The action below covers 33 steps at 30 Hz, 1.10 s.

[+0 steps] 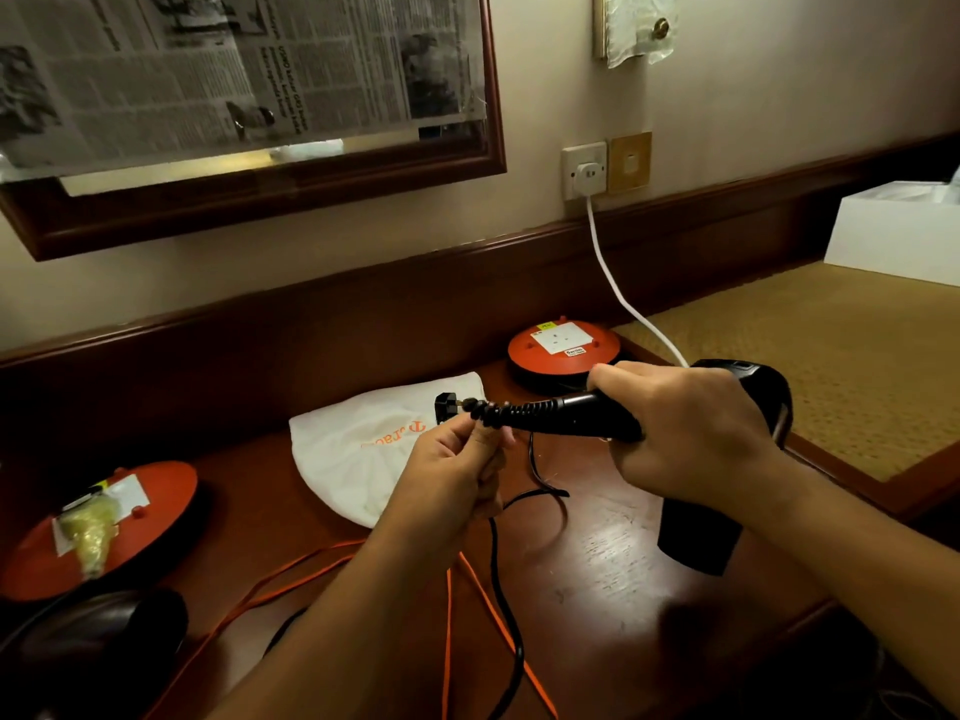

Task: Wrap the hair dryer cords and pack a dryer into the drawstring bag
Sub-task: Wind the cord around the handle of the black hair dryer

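A: Two hands up, both closed. Your right hand (691, 433) is wrapped round the black hair dryer (727, 459), gripping where handle meets body. Your left hand (457, 470) is pinched shut on the black cord (506, 589), just below the ribbed strain relief (519, 410) at the handle's end.

B: Which way does the handle lie?

A: Roughly level, long axis running left to right across your view, butt end pointing left toward your left hand. The nozzle hangs down on the right, above the table (597, 563). The plug (445, 406) shows just past the handle tip, beside your left fingers; whether it is held or only resting there, you cannot tell from here.

B: And the slack?

A: Most of the cord drops from your left hand, loops on the table and trails toward you, crossing an orange cable (483, 589). No turns show on the handle, so the wrap looks barely begun.

B: The bag?

A: The white drawstring bag (358, 449) lies flat on the table behind and below your left hand, nearer that hand than the right.

B: So the next move?

A: My reading: keep the handle steady in the right and let the left carry cord around that level axis. Watch for the orange cable snagging the slack.
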Available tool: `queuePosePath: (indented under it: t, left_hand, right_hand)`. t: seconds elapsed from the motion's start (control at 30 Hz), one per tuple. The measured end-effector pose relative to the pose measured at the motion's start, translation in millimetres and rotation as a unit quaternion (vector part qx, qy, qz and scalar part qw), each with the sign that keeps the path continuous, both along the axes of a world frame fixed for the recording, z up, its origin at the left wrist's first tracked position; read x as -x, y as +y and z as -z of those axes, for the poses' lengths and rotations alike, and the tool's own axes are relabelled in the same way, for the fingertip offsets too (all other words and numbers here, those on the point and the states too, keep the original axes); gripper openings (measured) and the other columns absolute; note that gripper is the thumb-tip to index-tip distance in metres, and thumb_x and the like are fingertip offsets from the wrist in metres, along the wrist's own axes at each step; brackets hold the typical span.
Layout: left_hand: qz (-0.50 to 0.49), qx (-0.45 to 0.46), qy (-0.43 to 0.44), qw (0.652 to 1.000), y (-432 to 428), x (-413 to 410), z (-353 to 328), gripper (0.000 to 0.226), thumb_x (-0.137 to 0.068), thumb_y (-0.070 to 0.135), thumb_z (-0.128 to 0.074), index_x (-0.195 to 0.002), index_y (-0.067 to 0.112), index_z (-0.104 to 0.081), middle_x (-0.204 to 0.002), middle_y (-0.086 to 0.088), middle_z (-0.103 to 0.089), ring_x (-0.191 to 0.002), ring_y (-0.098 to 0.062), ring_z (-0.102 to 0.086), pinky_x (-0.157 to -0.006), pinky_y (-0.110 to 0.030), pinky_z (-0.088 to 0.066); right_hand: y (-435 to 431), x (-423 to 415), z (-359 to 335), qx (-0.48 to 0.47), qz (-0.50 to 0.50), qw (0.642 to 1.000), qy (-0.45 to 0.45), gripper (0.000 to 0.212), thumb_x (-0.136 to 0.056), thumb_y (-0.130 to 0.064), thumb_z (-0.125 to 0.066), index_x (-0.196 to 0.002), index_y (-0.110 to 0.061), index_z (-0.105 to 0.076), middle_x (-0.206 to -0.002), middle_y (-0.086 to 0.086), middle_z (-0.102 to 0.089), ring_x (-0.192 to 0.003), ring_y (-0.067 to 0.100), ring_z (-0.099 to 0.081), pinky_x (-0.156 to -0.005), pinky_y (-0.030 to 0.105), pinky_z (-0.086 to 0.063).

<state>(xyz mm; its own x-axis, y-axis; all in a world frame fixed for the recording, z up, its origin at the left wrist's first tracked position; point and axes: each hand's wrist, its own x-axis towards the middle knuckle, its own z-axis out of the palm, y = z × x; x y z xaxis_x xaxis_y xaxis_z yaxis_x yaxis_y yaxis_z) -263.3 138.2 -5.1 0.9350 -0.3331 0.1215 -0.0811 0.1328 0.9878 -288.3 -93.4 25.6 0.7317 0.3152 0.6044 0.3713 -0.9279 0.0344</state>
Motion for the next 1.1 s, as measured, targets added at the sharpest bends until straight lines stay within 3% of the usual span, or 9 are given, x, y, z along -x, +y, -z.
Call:
queuePosePath:
  t: [0.2, 0.27, 0.4, 0.47, 0.57, 0.63, 0.73, 0.9, 1.1]
  left_hand:
    - [-0.017, 0.014, -0.012, 1.0, 6.0, 3.7, 9.0, 0.037, -0.102, 0.037, -0.047, -0.089, 0.006, -0.06, -0.066, -0.011, -0.019, -0.053, -0.023, -0.013, -0.046, -0.03, -0.021]
    - [-0.014, -0.003, 0.006, 1.0, 0.3, 9.5, 11.3, 0.039, -0.099, 0.04, -0.049, -0.09, 0.005, -0.062, -0.063, -0.008, -0.023, -0.049, -0.017, -0.021, -0.046, -0.028, -0.033]
    - [0.02, -0.114, -0.015, 0.993, -12.3, 24.6, 13.2, 0.029, -0.104, 0.036, -0.05, -0.102, 0.014, -0.069, -0.059, 0.0, -0.043, -0.051, -0.017, -0.043, -0.063, -0.047, -0.048]
    - [0.028, -0.246, -0.102, 0.963, -10.0, 29.4, 4.5, 0.018, -0.105, 0.034, -0.051, -0.104, 0.027, -0.068, -0.063, 0.012, -0.055, -0.058, -0.011, -0.053, -0.064, -0.039, -0.051]
    - [0.013, -0.421, -0.27, 0.866, -6.9, 32.5, -15.6, 0.022, -0.103, 0.034, -0.051, -0.092, 0.021, -0.065, -0.075, 0.007, -0.065, -0.07, -0.006, -0.059, -0.066, -0.035, -0.049]
    - [-0.009, -0.444, -0.339, 0.829, -7.1, 30.8, -33.7, 0.028, -0.102, 0.033, -0.055, -0.08, 0.018, -0.061, -0.061, 0.006, -0.053, -0.058, -0.005, -0.051, -0.054, -0.025, -0.038]
    - [-0.018, -0.441, -0.387, 0.809, -4.1, 16.0, -55.1, 0.021, -0.099, 0.031, -0.062, -0.081, 0.021, -0.068, -0.054, 0.008, -0.048, -0.05, -0.007, -0.047, -0.047, -0.018, -0.028]
    - [0.045, -0.386, -0.34, 0.857, 0.4, -8.6, -73.7, 0.011, -0.084, 0.029, -0.08, -0.084, 0.019, -0.076, -0.069, 0.008, -0.071, -0.064, -0.002, -0.065, -0.058, -0.012, -0.044]
    - [0.118, -0.199, -0.152, 0.961, -3.4, -16.9, -50.2, 0.013, -0.093, 0.012, -0.067, -0.088, 0.011, -0.079, -0.07, 0.0, -0.069, -0.059, -0.013, -0.052, -0.053, -0.023, -0.038]
  right_hand:
    - [-5.5, 0.1, 0.8, 0.002, 0.041, 0.999, 0.011, 0.024, -0.066, -0.026, -0.059, -0.088, -0.031, -0.052, -0.068, -0.01, -0.053, -0.054, 0.012, -0.047, -0.046, 0.023, -0.035]
    - [-5.1, -1.2, 4.3, -0.001, 0.049, 0.999, 0.02, 0.023, -0.065, -0.027, -0.059, -0.087, -0.032, -0.052, -0.066, -0.009, -0.053, -0.054, 0.012, -0.048, -0.046, 0.023, -0.037]
    - [-5.1, -7.4, 9.4, -0.01, 0.079, 0.996, 0.05, 0.024, -0.063, -0.027, -0.06, -0.085, -0.033, -0.051, -0.063, -0.012, -0.049, -0.055, 0.012, -0.048, -0.047, 0.023, -0.038]
    - [-9.1, -9.7, 10.4, -0.003, 0.105, 0.992, 0.073, 0.022, -0.065, -0.027, -0.061, -0.083, -0.033, -0.049, -0.062, -0.011, -0.048, -0.057, 0.014, -0.049, -0.05, 0.025, -0.04]
    - [-13.3, -7.6, 8.6, 0.032, 0.132, 0.984, 0.113, 0.021, -0.071, -0.029, -0.06, -0.082, -0.034, -0.044, -0.065, -0.01, -0.047, -0.062, 0.016, -0.051, -0.054, 0.027, -0.04]
    - [-12.6, -3.9, 5.6, 0.052, 0.128, 0.984, 0.116, 0.022, -0.072, -0.03, -0.06, -0.082, -0.034, -0.041, -0.066, -0.009, -0.047, -0.062, 0.016, -0.049, -0.054, 0.027, -0.037]
    - [-14.2, 4.7, -1.4, 0.101, 0.102, 0.986, 0.091, 0.02, -0.072, -0.032, -0.061, -0.086, -0.033, -0.047, -0.068, -0.009, -0.05, -0.058, 0.014, -0.045, -0.049, 0.025, -0.032]
    - [-23.9, 19.7, -14.5, 0.158, 0.04, 0.986, 0.046, 0.026, -0.059, -0.023, -0.065, -0.083, -0.029, -0.056, -0.061, -0.01, -0.052, -0.047, 0.011, -0.035, -0.047, 0.018, -0.015]
    - [-35.3, 35.1, -30.4, 0.092, 0.003, 0.996, -0.013, 0.021, -0.063, -0.026, -0.058, -0.084, -0.028, -0.06, -0.064, -0.011, -0.053, -0.05, 0.017, -0.052, -0.046, 0.022, -0.034]
